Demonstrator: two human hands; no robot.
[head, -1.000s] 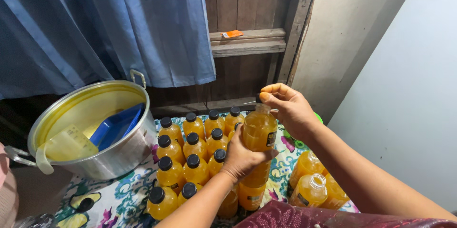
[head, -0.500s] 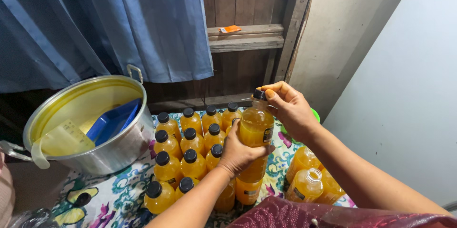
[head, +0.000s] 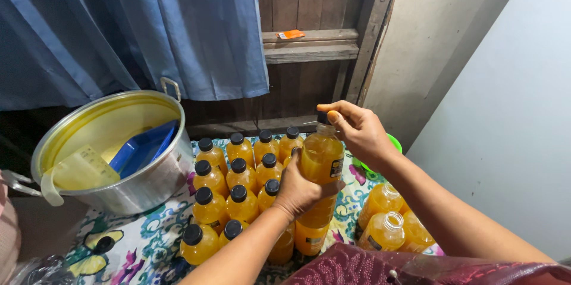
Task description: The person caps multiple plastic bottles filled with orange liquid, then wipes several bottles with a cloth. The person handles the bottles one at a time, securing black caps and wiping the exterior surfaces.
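Note:
My left hand [head: 300, 190] grips the body of a plastic bottle of orange liquid [head: 321, 160], held upright over the patterned cloth. My right hand [head: 357, 130] pinches the black cap [head: 323, 117] on top of that bottle. Left of it stand several capped orange bottles [head: 238, 184] in rows. To the right, below my right forearm, lie uncapped filled bottles [head: 383, 228].
A large metal pot [head: 143, 187] sits at the left with yellow liquid, a blue scoop [head: 143, 148] and a clear measuring jug [head: 77, 172] inside. A loose black cap [head: 104, 243] lies on the floral cloth [head: 148, 231]. A blue curtain and wooden wall stand behind. A green bowl [head: 394, 142] peeks behind my right wrist.
The view has shifted slightly. Both hands stay on the same bottle, and my right hand has turned a little on the cap.

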